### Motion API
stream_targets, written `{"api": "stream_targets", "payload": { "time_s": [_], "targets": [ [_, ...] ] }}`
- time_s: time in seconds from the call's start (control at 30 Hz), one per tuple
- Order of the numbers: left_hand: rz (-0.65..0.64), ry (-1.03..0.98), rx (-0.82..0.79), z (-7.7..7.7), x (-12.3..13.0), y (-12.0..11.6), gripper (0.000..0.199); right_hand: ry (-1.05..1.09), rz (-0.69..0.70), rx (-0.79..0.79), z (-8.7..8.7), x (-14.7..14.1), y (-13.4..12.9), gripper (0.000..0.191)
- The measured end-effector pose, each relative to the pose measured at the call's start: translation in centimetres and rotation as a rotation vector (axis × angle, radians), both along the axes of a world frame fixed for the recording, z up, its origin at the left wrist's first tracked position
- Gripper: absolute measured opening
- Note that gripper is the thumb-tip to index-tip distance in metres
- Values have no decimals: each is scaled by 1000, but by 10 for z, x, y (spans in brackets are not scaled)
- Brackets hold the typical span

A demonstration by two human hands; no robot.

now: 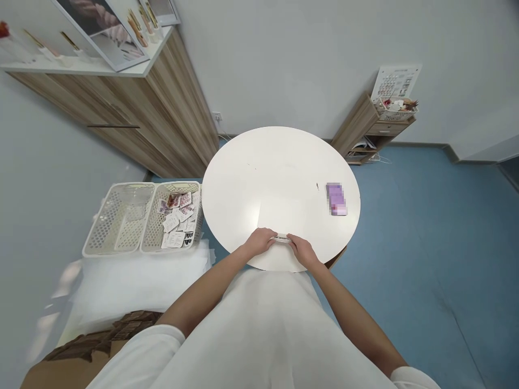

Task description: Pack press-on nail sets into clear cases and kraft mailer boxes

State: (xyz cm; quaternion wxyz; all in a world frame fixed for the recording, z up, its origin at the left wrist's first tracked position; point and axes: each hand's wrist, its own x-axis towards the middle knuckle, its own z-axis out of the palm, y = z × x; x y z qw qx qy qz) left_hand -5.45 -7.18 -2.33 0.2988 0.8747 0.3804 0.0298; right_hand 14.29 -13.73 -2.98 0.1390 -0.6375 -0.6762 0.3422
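Note:
Near the front edge of the round white table (284,156), my left hand (260,241) and my right hand (302,249) grip the two ends of a small, flat, whitish item (281,238). The fingers of both hands are closed on it, and its details are too small to make out. A purple and pink package (336,199), blurred in the picture, lies on the table's right side. A tiny dark object (317,186) is just left of that package.
Left of the table stand two white perforated baskets (151,216); the right one holds printed cards (175,239). A wooden cabinet (170,102) rises at the back left, and a small shelf unit (360,124) at the back right. A cardboard box (57,373) is at the lower left.

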Motion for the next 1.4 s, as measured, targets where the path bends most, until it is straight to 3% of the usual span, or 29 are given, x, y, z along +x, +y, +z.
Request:
{"api": "stream_targets", "payload": {
  "time_s": [0.23, 0.43, 0.53, 0.67, 0.77, 0.83, 0.87, 0.93, 1.0, 1.13, 1.23, 1.33, 1.4],
  "targets": [
    [23, -37, -315, 7, 3, 46, 30, 207, -115, -220, 8, 15, 44, 30],
    [111, -23, -633, -3, 5, 82, 28, 361, -114, -439, 1, 27, 86, 25],
    [229, 0, -719, -11, 4, 90, 27, 394, -158, -497, -8, 29, 99, 23],
    [463, 91, -559, -16, 4, 87, 25, 353, -223, -488, -22, 29, 105, 20],
    [547, 133, -244, -13, 9, 69, 33, 339, -221, -468, -29, 28, 104, 20],
    [486, 117, 14, -8, 15, 52, 40, 328, -208, -449, -32, 28, 103, 21],
    [372, 88, 73, -6, 19, 42, 42, 319, -199, -440, -33, 28, 102, 21],
    [108, 60, 90, -3, 26, 24, 45, 294, -179, -414, -35, 28, 102, 21],
    [7, 103, 91, -5, 32, 11, 51, 258, -165, -374, -35, 26, 102, 21],
    [15, 188, 118, -18, 36, 1, 56, 180, -194, -292, -32, 25, 104, 23],
    [12, 204, 141, -26, 35, 0, 57, 99, -289, -176, -30, 28, 98, 32],
    [11, 228, 161, -29, 35, -2, 61, 49, -440, 7, -35, 30, 72, 42],
    [7, 239, 180, -29, 35, -5, 64, 134, -572, 46, -42, 29, 44, 48]
  ]
}}
